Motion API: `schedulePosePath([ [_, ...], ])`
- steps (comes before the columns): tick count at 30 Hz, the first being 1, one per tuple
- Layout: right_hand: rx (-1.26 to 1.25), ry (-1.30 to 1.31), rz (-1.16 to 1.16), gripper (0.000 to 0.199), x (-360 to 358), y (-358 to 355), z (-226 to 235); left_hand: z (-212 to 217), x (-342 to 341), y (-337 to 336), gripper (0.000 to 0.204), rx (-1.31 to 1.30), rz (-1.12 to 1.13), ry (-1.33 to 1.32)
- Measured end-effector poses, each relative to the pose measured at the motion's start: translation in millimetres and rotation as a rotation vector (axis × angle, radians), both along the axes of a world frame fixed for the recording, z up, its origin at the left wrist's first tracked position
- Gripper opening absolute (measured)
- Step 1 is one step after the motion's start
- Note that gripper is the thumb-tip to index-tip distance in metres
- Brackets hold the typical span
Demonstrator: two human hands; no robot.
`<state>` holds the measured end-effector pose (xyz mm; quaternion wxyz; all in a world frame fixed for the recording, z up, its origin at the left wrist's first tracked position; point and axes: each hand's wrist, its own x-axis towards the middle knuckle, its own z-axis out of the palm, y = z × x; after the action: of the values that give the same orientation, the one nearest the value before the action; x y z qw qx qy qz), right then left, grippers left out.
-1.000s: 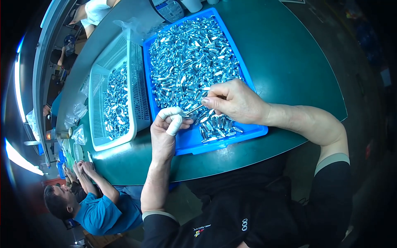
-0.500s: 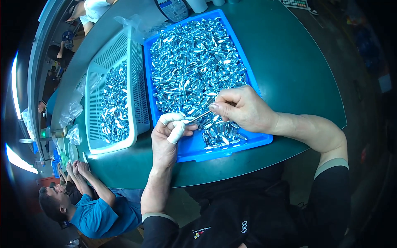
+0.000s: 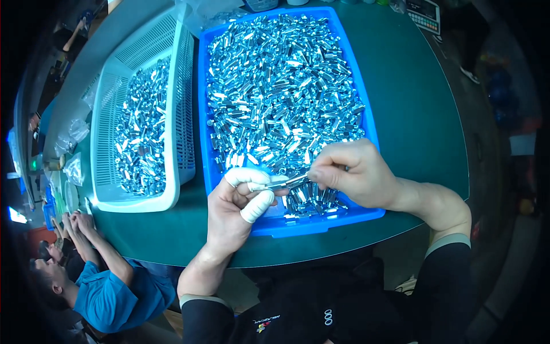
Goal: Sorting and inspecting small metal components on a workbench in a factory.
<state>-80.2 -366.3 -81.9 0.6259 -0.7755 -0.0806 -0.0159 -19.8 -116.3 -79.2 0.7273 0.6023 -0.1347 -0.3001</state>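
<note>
My left hand is closed in a pinch. White finger covers wrap its thumb and at least one finger. Between the fingertips sits a small shiny metal spacer, long and narrow. My right hand pinches a thin metal rod, whose far end points at the spacer. Whether the rod tip is inside the spacer or only against it I cannot tell. Both hands are over the near part of a blue tray, which holds a heap of similar silver spacers.
Left of the tray stands a white slotted basket with more silver pieces. Clear plastic bags lie beyond it. A scale with a keypad is at the far right of the green table. A person in a blue shirt sits at the left.
The whole view has shifted, so tray and basket sit differently in the picture. The rod now lies flatter between my hands. Both hands keep their pinch.
</note>
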Motion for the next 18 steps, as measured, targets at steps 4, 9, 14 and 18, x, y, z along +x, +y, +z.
schedulePosePath([
  [4, -0.083, 0.003, 0.139, 0.014, 2, -1, 4, -7, -2, 7, 0.025, -0.016, -0.071, -0.02],
  [9, -0.168, -0.07, 0.247, 0.018, 3, 3, 1, 1, 0, 5, 0.017, 0.198, -0.252, -0.214],
  [14, -0.173, -0.081, 0.285, 0.029, 3, 4, -1, 1, 1, 4, 0.017, 0.183, -0.244, -0.253],
  [18, -0.128, -0.052, 0.233, 0.022, 2, 8, 3, 1, -3, 8, 0.018, 0.194, -0.172, -0.353],
])
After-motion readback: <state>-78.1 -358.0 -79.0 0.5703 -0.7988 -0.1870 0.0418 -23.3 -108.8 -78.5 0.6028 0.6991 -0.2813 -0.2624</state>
